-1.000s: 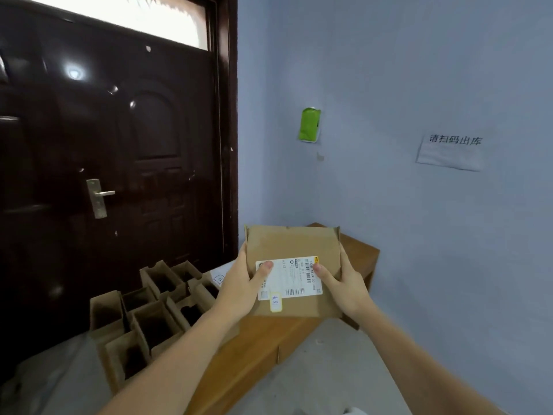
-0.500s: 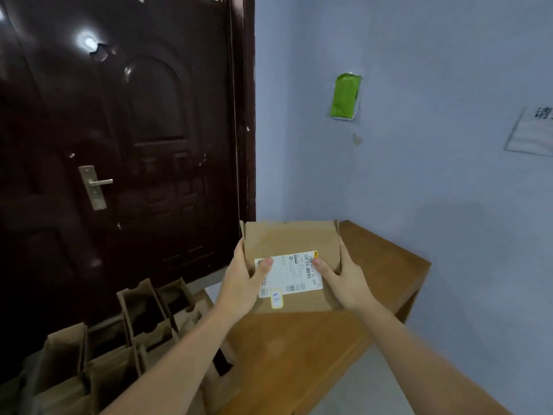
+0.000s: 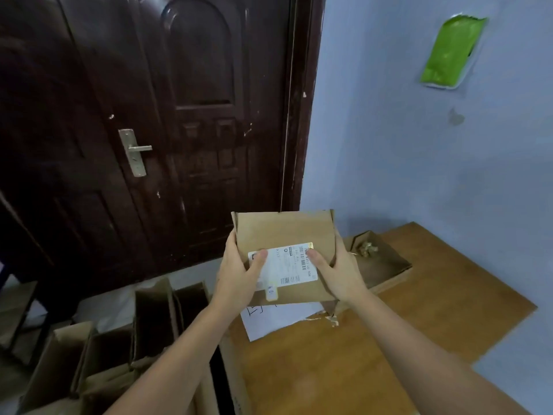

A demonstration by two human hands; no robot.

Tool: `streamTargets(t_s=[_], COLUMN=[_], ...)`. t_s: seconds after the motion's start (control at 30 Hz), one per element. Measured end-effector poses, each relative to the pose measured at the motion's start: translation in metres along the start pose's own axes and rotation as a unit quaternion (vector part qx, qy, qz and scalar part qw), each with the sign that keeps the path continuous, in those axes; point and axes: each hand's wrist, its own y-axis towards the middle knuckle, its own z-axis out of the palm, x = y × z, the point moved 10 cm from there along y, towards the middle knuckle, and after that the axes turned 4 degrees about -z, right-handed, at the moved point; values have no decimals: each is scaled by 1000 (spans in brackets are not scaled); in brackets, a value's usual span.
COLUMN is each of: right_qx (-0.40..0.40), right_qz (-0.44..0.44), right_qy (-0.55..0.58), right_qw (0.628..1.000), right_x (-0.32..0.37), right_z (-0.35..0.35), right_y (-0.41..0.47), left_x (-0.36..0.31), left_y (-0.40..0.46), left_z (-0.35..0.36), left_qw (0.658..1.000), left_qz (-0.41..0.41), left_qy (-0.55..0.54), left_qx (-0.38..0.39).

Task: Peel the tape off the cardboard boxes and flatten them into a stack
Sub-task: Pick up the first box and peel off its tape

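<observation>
Head view showed the person holding one small cardboard box (image 3: 284, 235) up in front of them, above the near corner of a wooden table (image 3: 449, 310) and in front of a dark door (image 3: 149, 115). Both hands were closed around it: the left hand (image 3: 236, 280) gripped its left edge with the thumb pressed on the white shipping label (image 3: 287, 266), and the right hand (image 3: 338, 274) gripped the right edge, thumb on the label's other end. I could not make out any tape on the box from where it was turned, so whether it had been peeled I could not tell; the box looked fairly flat but not plainly collapsed. Below and to the left stood a cluster of open cardboard boxes (image 3: 119, 339), upright and unflattened, so I judged most of the work remained. On the table lay an open shallow box (image 3: 380, 265) with something small in it, and a white sheet (image 3: 275, 322) just under the held box. No finished stack of flattened boxes was clearly visible.
</observation>
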Motion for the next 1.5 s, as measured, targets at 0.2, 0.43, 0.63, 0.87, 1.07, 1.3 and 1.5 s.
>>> streamTargets(t_s=[0.2, 0.43, 0.63, 0.87, 1.07, 1.3, 1.5], right_qx=[8, 49, 94, 67, 20, 54, 156], right_qz=[2, -4, -74, -177, -249, -271, -198], right_qy=[-12, 44, 76, 80, 107, 143, 189], right_qw=[1000, 998, 990, 979, 962, 951, 949], right_x=[-29, -69, -113, -182, -205, -221, -266], right_z=[16, 31, 43, 38, 34, 19, 41], right_y=[39, 84, 110, 96, 23, -93, -165], left_x=[18, 25, 52, 109, 137, 156, 204], left_y=[32, 44, 31, 5, -69, -182, -237], left_z=[14, 38, 74, 136, 152, 174, 188], left_qw=[1000, 994, 969, 968, 961, 967, 986], left_qz=[-11, -37, -42, 31, 105, 116, 63], left_qy=[-10, 14, -17, -69, -55, -37, -23], left_qx=[-10, -98, -241, -238, -249, -224, -152])
